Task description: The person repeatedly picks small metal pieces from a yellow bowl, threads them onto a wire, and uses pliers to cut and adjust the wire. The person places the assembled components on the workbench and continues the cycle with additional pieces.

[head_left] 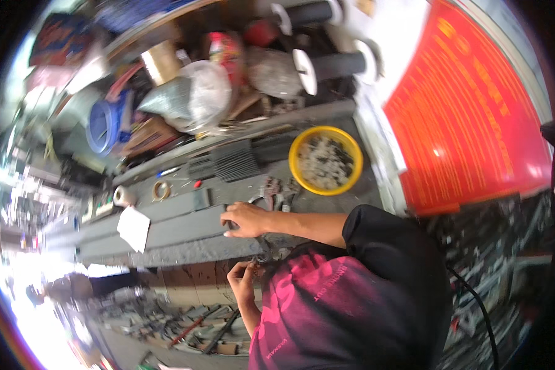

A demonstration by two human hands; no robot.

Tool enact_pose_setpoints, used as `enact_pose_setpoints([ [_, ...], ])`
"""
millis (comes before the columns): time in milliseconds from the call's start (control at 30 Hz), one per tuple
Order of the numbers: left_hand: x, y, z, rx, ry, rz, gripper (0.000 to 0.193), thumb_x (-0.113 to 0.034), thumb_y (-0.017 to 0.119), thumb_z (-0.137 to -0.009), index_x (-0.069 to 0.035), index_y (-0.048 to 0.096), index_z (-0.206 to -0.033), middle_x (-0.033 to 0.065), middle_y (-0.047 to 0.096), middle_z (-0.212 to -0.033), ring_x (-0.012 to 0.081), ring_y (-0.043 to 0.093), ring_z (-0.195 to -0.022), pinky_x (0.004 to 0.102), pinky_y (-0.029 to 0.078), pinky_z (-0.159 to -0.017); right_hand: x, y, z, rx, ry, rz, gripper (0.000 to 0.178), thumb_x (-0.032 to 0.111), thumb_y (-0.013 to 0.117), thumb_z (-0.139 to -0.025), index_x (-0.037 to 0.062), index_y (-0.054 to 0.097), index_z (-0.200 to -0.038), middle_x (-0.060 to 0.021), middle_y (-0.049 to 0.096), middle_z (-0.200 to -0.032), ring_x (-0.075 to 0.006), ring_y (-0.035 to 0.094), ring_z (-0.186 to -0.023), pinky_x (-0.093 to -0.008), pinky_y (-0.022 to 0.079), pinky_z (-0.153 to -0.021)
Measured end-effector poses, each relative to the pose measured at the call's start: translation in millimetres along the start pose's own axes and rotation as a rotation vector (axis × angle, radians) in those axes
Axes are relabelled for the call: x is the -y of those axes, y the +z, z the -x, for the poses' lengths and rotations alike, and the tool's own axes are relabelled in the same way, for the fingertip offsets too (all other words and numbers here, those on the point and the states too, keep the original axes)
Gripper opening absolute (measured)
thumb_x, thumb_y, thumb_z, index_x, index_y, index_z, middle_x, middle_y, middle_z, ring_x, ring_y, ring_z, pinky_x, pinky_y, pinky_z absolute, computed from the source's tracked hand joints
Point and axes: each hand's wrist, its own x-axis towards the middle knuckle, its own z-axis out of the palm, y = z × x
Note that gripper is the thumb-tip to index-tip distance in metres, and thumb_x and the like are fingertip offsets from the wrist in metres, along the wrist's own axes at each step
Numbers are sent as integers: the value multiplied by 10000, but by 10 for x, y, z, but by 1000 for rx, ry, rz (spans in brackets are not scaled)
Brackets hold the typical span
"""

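Grey bar (pixel 185 227): looked stiff, likely heavy, best held by its edges.
Right hand (pixel 248 220), three-o'clock end, loosely curled; left hand (pixel 243 280), four o'clock, half-closed; contents indiscernible.

I cannot establish what, if anything, lies under the curled fingers of the right hand (pixel 248 219). At the left hand (pixel 243 279), the detail between the fingertips is too small to read; the shirt (pixel 327 308) hides part of that forearm and is cut off by the lower edge. Well ahead of the hands, I find a person (pixel 74 288) blurred. Right of the right hand, the yellow basin's (pixel 324 191) pale contents are indistinct.
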Motion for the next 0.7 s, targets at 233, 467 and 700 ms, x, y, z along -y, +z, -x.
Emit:
enact_pose_setpoints([
  [233, 88, 62, -318, 160, 12, -98, 103, -55, 718, -964, 34, 740, -917, 97, 761, -859, 145, 686, -751, 291, 533, -728, 104, -1431, 742, -669, 113, -83, 157, 198, 764, -945, 61, 687, -932, -86, 685, -834, -196, 686, -710, -357, 539, -635],
  [467, 74, -84, -561, 153, -51, 160, 95, -44, 713, -962, 47, 711, -932, 127, 746, -919, 211, 702, -849, 364, 583, -841, -566, -1959, 1587, -1157, 572, 172, 191, 133, 807, -872, 60, 713, -1022, -113, 739, -898, -243, 743, -794, -369, 594, -704],
  [700, -51, -456, -667, 80, -11, 325, 56, -42, 684, -993, -5, 680, -951, 118, 719, -928, 235, 712, -833, 454, 641, -849, -1193, -1825, 2273, -1073, 988, 564, 563, 97, 750, -866, -57, 527, -1360, -278, 687, -1136, -449, 652, -1143, -525, 508, -1023],
])
